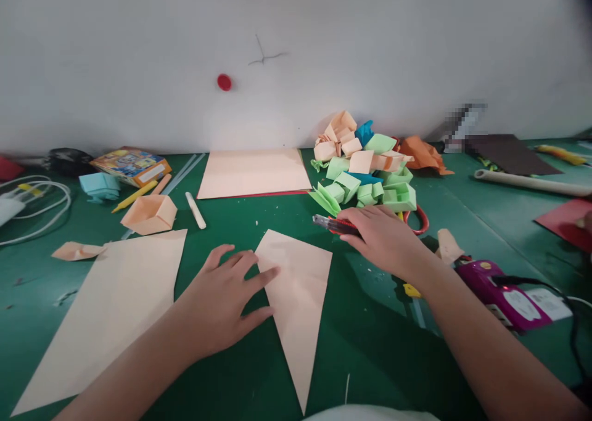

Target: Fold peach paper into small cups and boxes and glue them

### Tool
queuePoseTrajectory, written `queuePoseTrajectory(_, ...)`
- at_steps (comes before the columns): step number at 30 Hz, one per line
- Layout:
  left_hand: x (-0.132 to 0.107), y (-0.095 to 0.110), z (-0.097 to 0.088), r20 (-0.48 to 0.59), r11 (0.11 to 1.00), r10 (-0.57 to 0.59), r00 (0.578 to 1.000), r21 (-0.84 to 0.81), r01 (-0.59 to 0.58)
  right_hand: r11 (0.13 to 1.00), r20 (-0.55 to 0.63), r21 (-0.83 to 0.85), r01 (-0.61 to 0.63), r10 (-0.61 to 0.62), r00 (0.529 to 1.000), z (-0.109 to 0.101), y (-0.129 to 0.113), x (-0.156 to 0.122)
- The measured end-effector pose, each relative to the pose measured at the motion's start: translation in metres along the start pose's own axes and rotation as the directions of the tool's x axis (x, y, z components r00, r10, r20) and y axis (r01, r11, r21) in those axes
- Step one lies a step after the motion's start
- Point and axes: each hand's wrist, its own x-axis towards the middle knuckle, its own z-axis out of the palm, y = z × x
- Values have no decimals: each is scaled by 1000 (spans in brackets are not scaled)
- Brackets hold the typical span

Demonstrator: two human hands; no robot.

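A kite-shaped piece of peach paper lies on the green table in front of me, its long point towards me. My left hand is open, fingers spread, with some fingertips over the paper's left edge. Whether they press on it, I cannot tell. My right hand is closed around a utility knife with a dark and red body, its front end pointing left, just beyond the paper's right corner. Under my left forearm is a larger peach sheet.
Folded green and peach paper boxes are heaped at the back, near red-handled scissors. Peach sheets lie by the wall. Left of them are a white marker and a peach paper box. A purple device with cables sits right.
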Motion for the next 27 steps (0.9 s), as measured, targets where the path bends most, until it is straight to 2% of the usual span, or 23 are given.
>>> queuePoseTrajectory(2,-2,5,-2,-2,999,49,999,-1,-49,986,0,162,-26,26,1000,-5,-9,-3)
queuePoseTrajectory(4,-5,7,-1,-18,996,85,996,-15,-85,930,48,358,-87,75,996,-8,-15,-7)
queuePoseTrajectory(7,-7,5,5,-77,991,120,990,-57,-124,742,221,640,-202,74,972,-7,-18,-11)
queuePoseTrajectory(10,-6,0,10,-106,987,130,986,-80,-139,512,372,807,-293,-55,927,-5,-17,-12)
queuePoseTrajectory(13,-5,3,12,-101,995,87,991,-32,-90,365,352,890,-273,-171,920,-3,-15,-13)
queuePoseTrajectory(18,-10,28,16,-114,999,-32,993,28,35,128,287,957,-259,-314,905,3,-18,-17)
queuePoseTrajectory(22,-9,43,18,-97,992,-108,989,49,113,73,256,966,-247,-346,903,6,-23,-16)
queuePoseTrajectory(27,-3,48,17,-95,984,-155,983,72,162,133,181,980,-148,-282,942,11,-27,-13)
